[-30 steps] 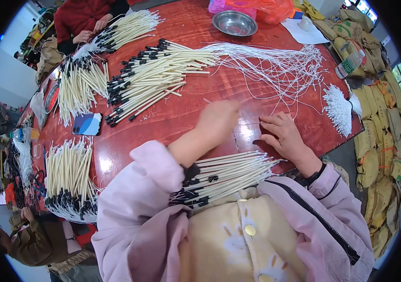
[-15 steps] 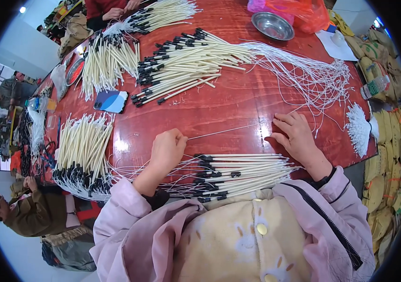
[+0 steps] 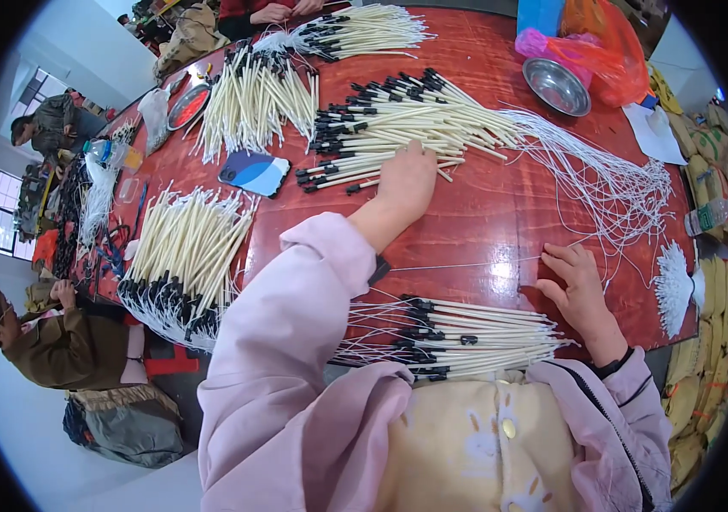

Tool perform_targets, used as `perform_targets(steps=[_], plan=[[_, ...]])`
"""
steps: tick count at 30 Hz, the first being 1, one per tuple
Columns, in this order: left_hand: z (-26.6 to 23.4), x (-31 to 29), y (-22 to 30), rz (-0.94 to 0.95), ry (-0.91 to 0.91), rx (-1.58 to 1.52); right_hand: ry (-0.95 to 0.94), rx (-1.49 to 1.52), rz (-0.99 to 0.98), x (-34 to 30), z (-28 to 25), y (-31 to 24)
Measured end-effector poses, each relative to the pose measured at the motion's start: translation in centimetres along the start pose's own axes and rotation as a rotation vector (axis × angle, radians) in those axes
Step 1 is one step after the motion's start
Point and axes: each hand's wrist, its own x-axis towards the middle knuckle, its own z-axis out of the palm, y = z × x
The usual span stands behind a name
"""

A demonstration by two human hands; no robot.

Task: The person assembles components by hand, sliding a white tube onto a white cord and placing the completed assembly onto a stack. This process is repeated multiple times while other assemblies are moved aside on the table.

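Nearest, just before the wearer's body: near rods, cream with black ends, laid roughly side by side across the table, black ends to the left, white strings trailing off that way.

Beyond them, one white cord lies nearly straight, its left part lost behind the left cuff. Right hand at its other end: fingers spread, thumb apart from forefinger, forefinger tip at the cord.

To the left, phone just past the left rods.

Left hand farther out, over the near edge of the far rods. Fingers curled, tips hidden; cannot tell whether they are clamped on a rod.

Step in hand, I judge: picking one rod from the far rods while the right hand minds the cord. Next move seems to call for a grip on a single rod, drawn clear of its neighbours, with the cord left in place.

Right of the far rods, loose cords in a tangle. Beyond, a metal bowl. At the far edge, a co-worker's hand.
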Motion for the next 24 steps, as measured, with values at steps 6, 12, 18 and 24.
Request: perform_targets(steps=[6,12,18,24], plan=[[-1.1,-0.9,0.7,0.102,0.057,-0.018,0.002,0.006,0.001,0.0,0.2,0.3],[-8.3,-9.4,-1.5,0.066,0.086,-0.386,0.027,0.047,0.017,-0.4,0.2,0.7],[-10.6,-18.3,-5.0,-0.219,-0.088,-0.348,0.029,0.053,0.036,-0.4,0.3,0.9],[-10.0,-20.1,-4.6,-0.183,-0.121,-0.281,0.041,0.047,0.040,-0.4,0.4,0.3]])
